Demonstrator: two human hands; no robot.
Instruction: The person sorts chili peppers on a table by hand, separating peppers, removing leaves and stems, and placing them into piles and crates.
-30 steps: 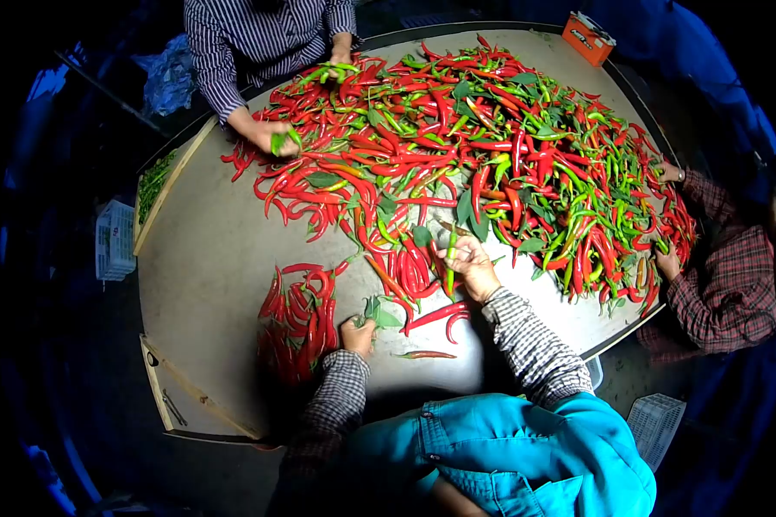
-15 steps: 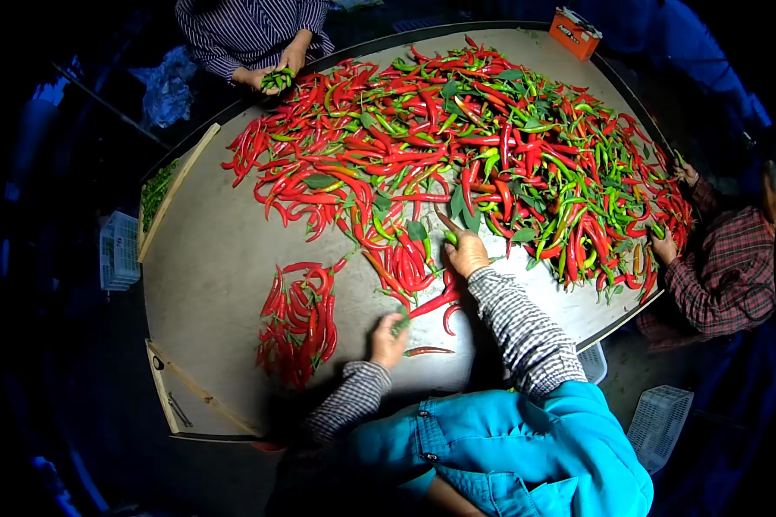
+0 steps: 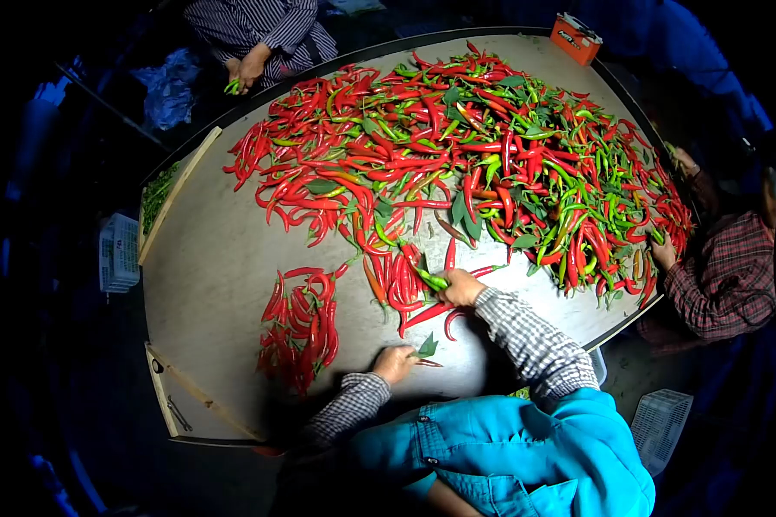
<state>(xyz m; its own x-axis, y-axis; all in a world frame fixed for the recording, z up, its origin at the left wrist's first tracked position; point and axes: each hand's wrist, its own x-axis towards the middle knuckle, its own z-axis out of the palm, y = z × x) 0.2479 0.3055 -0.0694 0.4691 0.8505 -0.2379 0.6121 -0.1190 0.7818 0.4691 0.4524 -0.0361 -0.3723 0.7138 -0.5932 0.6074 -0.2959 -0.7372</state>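
My right hand [image 3: 461, 287] is closed around green chili peppers [image 3: 431, 278], which stick out past its fingertips above a loose cluster of red chilies [image 3: 401, 284]. Lower and to the left, my left hand [image 3: 394, 364] is closed, with a green leaf [image 3: 427, 346] showing at its fingertips. A dark red chili [image 3: 428, 363] lies on the table just beside those fingers. Left of this hand is a separate pile of red chilies [image 3: 300, 332]. Beyond both hands spreads the large heap of mixed red and green chilies [image 3: 422, 142] with leaves among them.
The table [image 3: 207, 284] has a raised dark rim and wooden strips [image 3: 177, 194] at its left. An orange box [image 3: 575, 39] stands at the far corner. Co-workers' hands show at far left [image 3: 248, 69] and right [image 3: 666, 252]. White crates [image 3: 661, 422] sit below the table.
My right hand has come back toward me from the heap, with green chilies in it. My left hand has moved slightly nearer. The far co-worker's hands have drawn back off the table.
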